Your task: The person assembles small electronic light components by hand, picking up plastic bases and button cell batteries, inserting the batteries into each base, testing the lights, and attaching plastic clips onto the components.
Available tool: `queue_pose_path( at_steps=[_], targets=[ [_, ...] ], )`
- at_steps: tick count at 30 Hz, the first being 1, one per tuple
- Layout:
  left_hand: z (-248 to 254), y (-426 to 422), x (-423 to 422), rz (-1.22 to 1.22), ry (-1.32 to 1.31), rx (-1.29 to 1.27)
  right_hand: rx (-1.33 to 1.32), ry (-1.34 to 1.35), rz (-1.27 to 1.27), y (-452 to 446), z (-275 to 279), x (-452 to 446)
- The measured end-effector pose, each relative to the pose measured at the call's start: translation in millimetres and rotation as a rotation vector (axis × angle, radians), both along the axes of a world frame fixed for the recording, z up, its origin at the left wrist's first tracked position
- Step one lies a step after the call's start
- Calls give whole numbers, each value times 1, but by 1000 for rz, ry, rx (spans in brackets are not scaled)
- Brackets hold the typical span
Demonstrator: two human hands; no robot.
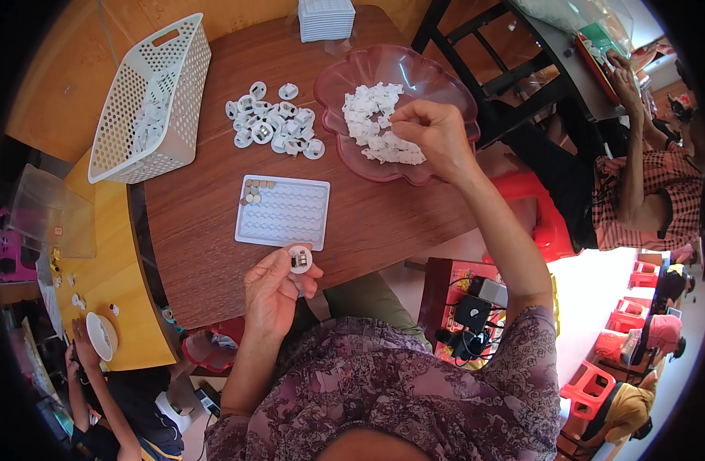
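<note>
My left hand (273, 290) holds a round white part (299, 260) with small metal pieces in its middle, just in front of the tray. My right hand (433, 134) is over the red scalloped bowl (454, 84), its thumb and fingertips pinched together at the edge of the translucent white pieces (366, 111). What lies between those fingertips is too small to tell. The white tray (295, 211) carries several small round pieces (253, 192) in its upper left corner. Behind the tray lies a pile of round white parts (262, 132).
A perforated white basket (180, 115) with clear-looking parts stands at the left. Stacked white trays (326, 21) are at the back. On a yellow table (137, 300) at the left, another person's hand is near a white bowl (101, 336). Another person (644, 184) sits at the right.
</note>
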State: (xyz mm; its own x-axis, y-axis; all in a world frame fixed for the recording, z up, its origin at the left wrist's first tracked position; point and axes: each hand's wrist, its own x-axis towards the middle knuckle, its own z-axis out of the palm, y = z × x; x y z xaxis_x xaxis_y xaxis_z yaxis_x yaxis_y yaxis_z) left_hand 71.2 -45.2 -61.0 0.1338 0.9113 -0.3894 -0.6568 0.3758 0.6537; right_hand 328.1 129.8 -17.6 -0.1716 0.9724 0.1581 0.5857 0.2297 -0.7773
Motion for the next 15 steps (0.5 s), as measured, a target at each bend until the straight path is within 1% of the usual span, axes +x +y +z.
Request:
queue_pose_path(
  at_steps=[2, 3, 5, 7, 9, 11, 15],
  targets=[
    [6, 3, 3, 5, -22, -6, -200, 336, -6, -20, 24, -14],
    [11, 5, 5, -6, 14, 15, -206, 337, 1, -31, 30, -23],
    [19, 11, 10, -3, 60, 24, -239, 534, 64, -53, 34, -44],
    [24, 16, 13, -27, 181, 58, -264, 536, 101, -70, 25, -61],
    [27, 18, 13, 0, 178, 49, -284, 542, 139, -83, 17, -77],
    [29, 19, 14, 26, 186, 105, -266, 570, 171, -92, 6, -87],
    [22, 17, 13, 99, 265, 105, -295, 550, 168, -104, -10, -98]
  ],
)
